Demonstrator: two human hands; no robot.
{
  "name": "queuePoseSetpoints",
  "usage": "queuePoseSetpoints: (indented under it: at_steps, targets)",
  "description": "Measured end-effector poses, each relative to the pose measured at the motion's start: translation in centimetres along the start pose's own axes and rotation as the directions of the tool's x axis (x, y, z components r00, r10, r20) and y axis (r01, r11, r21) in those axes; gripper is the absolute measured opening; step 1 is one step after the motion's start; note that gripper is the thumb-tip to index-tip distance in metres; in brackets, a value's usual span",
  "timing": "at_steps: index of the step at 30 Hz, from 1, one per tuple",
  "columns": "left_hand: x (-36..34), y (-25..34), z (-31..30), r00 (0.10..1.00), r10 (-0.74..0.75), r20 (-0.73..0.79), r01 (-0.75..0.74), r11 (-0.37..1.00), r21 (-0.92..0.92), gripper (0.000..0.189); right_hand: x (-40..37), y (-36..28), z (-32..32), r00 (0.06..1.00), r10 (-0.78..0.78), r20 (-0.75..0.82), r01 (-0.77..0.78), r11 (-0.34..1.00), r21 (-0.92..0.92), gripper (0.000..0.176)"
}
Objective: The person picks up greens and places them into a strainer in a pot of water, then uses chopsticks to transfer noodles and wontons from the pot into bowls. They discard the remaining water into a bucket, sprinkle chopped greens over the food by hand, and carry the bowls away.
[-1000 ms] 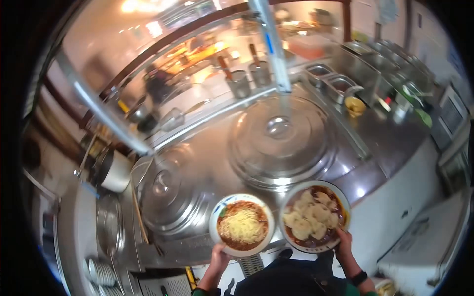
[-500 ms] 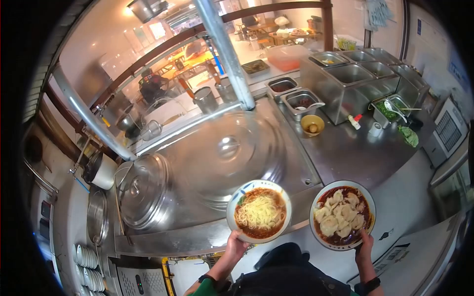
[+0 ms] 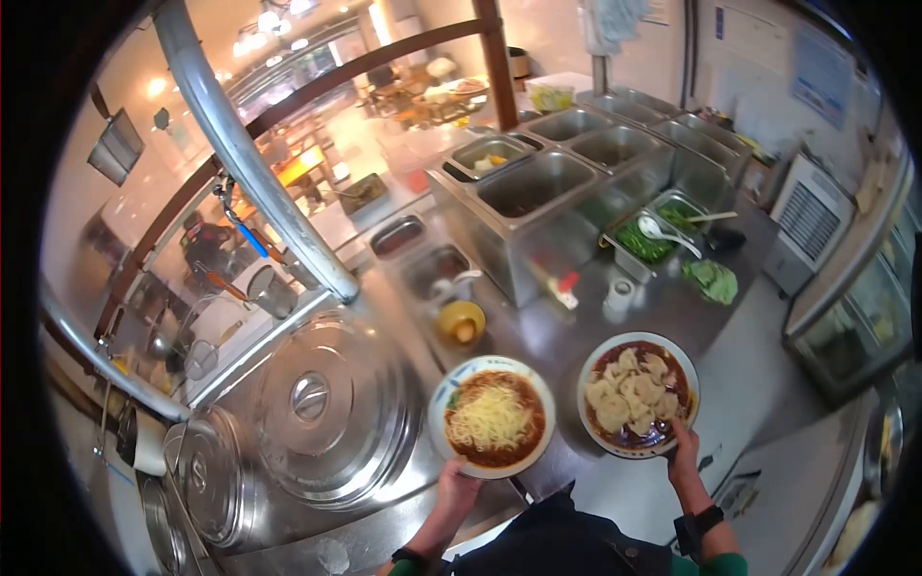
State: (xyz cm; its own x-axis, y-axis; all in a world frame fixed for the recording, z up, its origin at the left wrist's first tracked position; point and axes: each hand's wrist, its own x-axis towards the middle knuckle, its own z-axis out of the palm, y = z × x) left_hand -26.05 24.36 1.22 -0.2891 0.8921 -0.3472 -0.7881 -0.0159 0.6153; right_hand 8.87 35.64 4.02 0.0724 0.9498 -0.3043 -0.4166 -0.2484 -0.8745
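Note:
My left hand (image 3: pixel 459 486) grips the lower rim of a white bowl of noodles (image 3: pixel 493 417), pale strands lying in a reddish-brown sauce. In my right hand (image 3: pixel 684 455) is a second bowl, filled with dumplings (image 3: pixel 634 392) in dark red broth. Both bowls are held level in front of my body, side by side and apart. Only the thumbs and part of each hand show; the fingers under the bowls are hidden. Beyond the bowls lies the steel counter (image 3: pixel 567 331), with a yellow bowl (image 3: pixel 461 324) close behind the noodles.
Large lidded pots (image 3: pixel 322 403) are set into the counter at left. A steel container unit (image 3: pixel 538 211) stands at the back. Chopped greens (image 3: pixel 645 240) with a white spoon, a leafy vegetable (image 3: pixel 711 281) and a white cup (image 3: pixel 620 293) are at right. A metal pole (image 3: pixel 245 154) rises at left.
My view has turned to the right, so the pots and pole sit further left. Both bowls remain in my hands and now appear in front of the right-hand counter.

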Motion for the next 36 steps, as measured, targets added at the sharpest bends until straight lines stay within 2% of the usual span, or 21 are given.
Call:
queuePoseSetpoints:
  at_steps: [2, 7, 10, 11, 13, 14, 15, 16, 18, 19, 21, 22, 23, 24, 25, 27, 28, 30, 31, 33, 36]
  targets:
    - [0.9, -0.4, 0.2, 0.993, -0.078, 0.092, 0.082, 0.996, -0.036, 0.049, 1.2, 0.4, -1.1, 1.000, -0.006, -0.026, 0.005, 1.000, -0.012, 0.039]
    - [3.7, -2.3, 6.3, 0.991, -0.136, 0.011, 0.136, 0.990, 0.031, 0.049, 7.0, -1.5, -2.0, 1.000, -0.003, -0.016, 0.003, 1.000, -0.025, 0.040]
    - [5.1, -4.4, 6.3, 0.992, -0.127, -0.015, 0.127, 0.992, -0.011, 0.048, 10.1, -1.6, -3.1, 0.996, 0.083, 0.031, -0.081, 0.994, -0.075, 0.041]
    - [5.4, -4.8, 6.6, 0.997, -0.076, -0.034, 0.075, 0.997, -0.018, 0.047, 11.2, -1.3, -4.4, 0.992, 0.125, 0.027, -0.120, 0.983, -0.138, 0.041]
    - [5.7, -6.3, 6.1, 0.998, 0.036, -0.051, -0.038, 0.999, -0.026, 0.046, 12.3, -2.3, -3.6, 0.984, 0.134, 0.118, -0.121, 0.986, -0.115, 0.044]
    - [5.9, -6.6, 6.7, 0.998, 0.014, -0.068, -0.016, 0.999, -0.030, 0.050, 13.3, -2.7, -4.0, 0.973, 0.192, 0.130, -0.168, 0.970, -0.177, 0.045]
    - [6.0, -6.8, 7.2, 0.983, -0.020, -0.185, 0.019, 1.000, -0.004, 0.054, 14.4, -2.3, -4.5, 0.977, 0.171, 0.128, -0.138, 0.963, -0.230, 0.043]
    - [5.7, -6.9, 9.0, 0.980, 0.027, -0.196, -0.016, 0.998, 0.059, 0.056, 14.6, -3.2, -3.9, 0.972, 0.181, 0.147, -0.141, 0.958, -0.248, 0.046]
    - [6.1, -8.1, 8.6, 0.980, 0.065, -0.189, -0.058, 0.997, 0.041, 0.063, 15.4, -6.8, -3.2, 0.955, 0.233, 0.185, -0.068, 0.775, -0.628, 0.046]
    - [6.0, -8.7, 9.9, 0.977, 0.072, -0.200, -0.065, 0.997, 0.041, 0.063, 17.1, -7.9, -3.9, 0.950, 0.242, 0.194, -0.069, 0.774, -0.630, 0.046]
    - [5.4, -9.3, 12.4, 0.949, 0.164, -0.270, -0.171, 0.985, -0.003, 0.074, 21.0, -9.9, -5.3, 0.850, 0.286, 0.442, 0.311, 0.406, -0.859, 0.042]
    - [4.8, -9.7, 13.4, 0.944, 0.191, -0.269, -0.166, 0.980, 0.111, 0.078, 21.7, -13.1, -4.0, 0.854, 0.135, 0.502, 0.426, 0.373, -0.825, 0.039]
    - [4.2, -10.3, 13.6, 0.940, 0.165, -0.299, -0.148, 0.986, 0.081, 0.073, 22.5, -16.4, -2.4, 0.832, -0.016, 0.555, 0.529, 0.323, -0.785, 0.035]
    - [3.5, -11.3, 13.6, 0.935, 0.138, -0.326, -0.129, 0.990, 0.048, 0.070, 24.6, -18.0, -1.5, 0.786, -0.136, 0.603, 0.605, 0.367, -0.706, 0.034]
    - [3.1, -12.6, 13.6, 0.893, 0.101, -0.437, -0.116, 0.993, -0.008, 0.069, 26.6, -19.3, -0.7, 0.730, -0.257, 0.633, 0.677, 0.398, -0.619, 0.033]
    - [2.2, -15.1, 15.1, 0.885, 0.117, -0.450, -0.163, 0.984, -0.064, 0.064, 27.9, -23.3, 2.9, 0.697, -0.178, 0.695, 0.715, 0.248, -0.653, 0.039]
    - [1.8, -16.0, 15.6, 0.881, 0.103, -0.462, -0.161, 0.983, -0.086, 0.063, 29.7, -23.1, 3.9, 0.691, -0.169, 0.703, 0.720, 0.253, -0.646, 0.039]
    - [1.2, -17.3, 16.8, 0.874, 0.104, -0.474, -0.180, 0.976, -0.119, 0.060, 33.0, -21.6, 5.8, 0.520, -0.194, 0.832, 0.841, -0.056, -0.539, 0.052]
    - [0.9, -17.8, 17.4, 0.872, 0.092, -0.480, -0.180, 0.974, -0.139, 0.059, 33.8, -21.2, 6.4, 0.509, -0.185, 0.841, 0.849, -0.049, -0.525, 0.052]
    - [0.2, -18.1, 18.4, 0.858, 0.094, -0.504, -0.202, 0.965, -0.165, 0.058, 34.8, -20.4, 7.6, 0.599, 0.043, 0.799, 0.793, -0.169, -0.586, 0.061]
    - [-1.0, -18.2, 18.5, 0.797, 0.114, -0.593, -0.271, 0.945, -0.183, 0.058, 35.7, -19.1, 8.7, 0.583, 0.100, 0.806, 0.806, -0.197, -0.559, 0.063]
